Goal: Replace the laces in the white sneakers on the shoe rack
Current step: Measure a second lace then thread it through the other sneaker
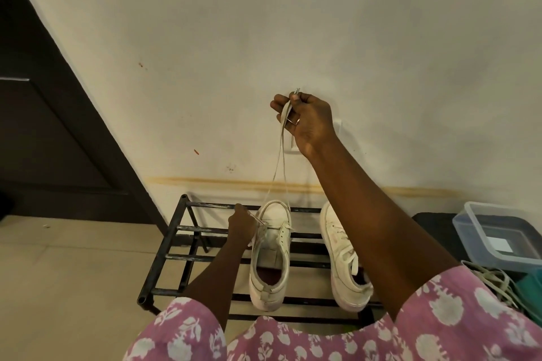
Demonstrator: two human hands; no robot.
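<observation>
Two white sneakers stand on the top bars of a black metal rack (171, 243) set against the wall (264, 23).

Left sneaker (271, 258): long axis runs from near to far, toe to the wall, heel toward the person. Most eyelets show bare.

Right sneaker (341, 255): just beside it, same heading, toe leaning slightly left. It is laced, and partly hidden by the right forearm.

Lace (278, 161): two strands rise steeply from the toe end of the left sneaker's eyelet rows up to the right hand.

Right hand (305, 120): raised well above the rack, fingers curled, pinching both lace ends together. The tips stick out above the fingers.

Left hand (242, 223): low, at the left eyelet row of the left sneaker, fingers curled. It appears to pinch a strand of the lace there.

To the right of the rack sit a clear container (498, 237) and a loose bundle of spare laces (492, 281). A dark door (44, 126) stands at left.
</observation>
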